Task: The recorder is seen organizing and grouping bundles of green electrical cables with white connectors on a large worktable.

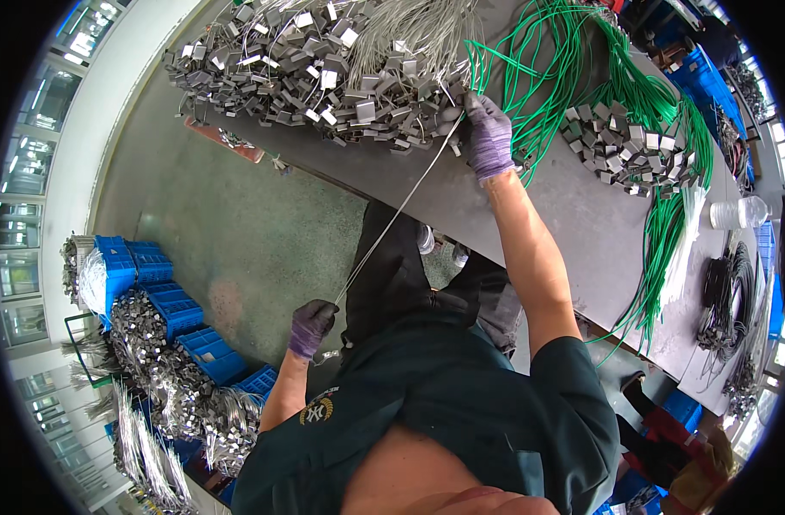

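A thin silver wire (401, 209), which looks doubled toward its lower end, runs taut on a slant between my two hands. My left hand (314, 329), in a purple knit glove, is closed on its lower end, out over the floor beside the table. My right hand (490, 139), gloved the same way, pinches near the upper end, above the table. Its fingertips touch the right side of a large heap of small grey metal blocks (324, 77) with silver wires. Just beyond that hand lie loose green wires (538, 77). The fingertips of my right hand are partly hidden.
The grey table (444, 184) has its near edge in front of my legs. On it are a second pile of grey blocks (628, 150) with green wires, a clear plastic jar (738, 213) and coiled black cable (725, 296). Blue crates (211, 352) and more wired blocks stand at left.
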A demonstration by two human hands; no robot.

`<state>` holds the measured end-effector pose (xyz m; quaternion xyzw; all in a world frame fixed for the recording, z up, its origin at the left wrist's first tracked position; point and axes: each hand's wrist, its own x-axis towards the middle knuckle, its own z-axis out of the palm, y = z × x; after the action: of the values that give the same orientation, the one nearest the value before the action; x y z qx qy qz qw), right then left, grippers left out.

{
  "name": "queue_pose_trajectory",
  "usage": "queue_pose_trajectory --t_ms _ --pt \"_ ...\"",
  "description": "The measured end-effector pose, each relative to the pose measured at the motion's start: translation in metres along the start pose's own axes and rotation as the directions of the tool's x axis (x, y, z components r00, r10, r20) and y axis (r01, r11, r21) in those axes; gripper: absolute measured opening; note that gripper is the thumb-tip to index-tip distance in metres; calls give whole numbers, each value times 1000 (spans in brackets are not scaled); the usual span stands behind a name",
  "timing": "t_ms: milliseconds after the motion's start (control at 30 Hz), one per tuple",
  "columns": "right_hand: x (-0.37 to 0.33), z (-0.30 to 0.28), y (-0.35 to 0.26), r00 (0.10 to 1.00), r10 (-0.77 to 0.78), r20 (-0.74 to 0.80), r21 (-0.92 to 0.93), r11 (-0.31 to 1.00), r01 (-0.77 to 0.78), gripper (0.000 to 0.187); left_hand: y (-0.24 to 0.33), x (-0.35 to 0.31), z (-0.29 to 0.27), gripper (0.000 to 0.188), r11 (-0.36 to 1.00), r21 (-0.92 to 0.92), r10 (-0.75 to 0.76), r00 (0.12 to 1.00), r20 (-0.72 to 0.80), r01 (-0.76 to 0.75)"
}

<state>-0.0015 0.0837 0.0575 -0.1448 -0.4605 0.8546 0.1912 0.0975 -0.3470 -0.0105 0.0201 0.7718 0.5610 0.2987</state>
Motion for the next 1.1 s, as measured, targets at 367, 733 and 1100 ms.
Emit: queue_pose_trajectory --t_ms 367,733,1100 --pt "-50 18 71 965 116 235 -21 993 -114 20 30 7 21 15 999 -29 32 1000 -1 -32" --pt "-59 37 39 923 302 239 -444 879 -172 23 52 24 20 25 993 -110 -36 997 66 43" --pt "-45 55 39 932 154 328 -780 601 175 24 61 31 16 23 993 -30 115 992 60 -113"
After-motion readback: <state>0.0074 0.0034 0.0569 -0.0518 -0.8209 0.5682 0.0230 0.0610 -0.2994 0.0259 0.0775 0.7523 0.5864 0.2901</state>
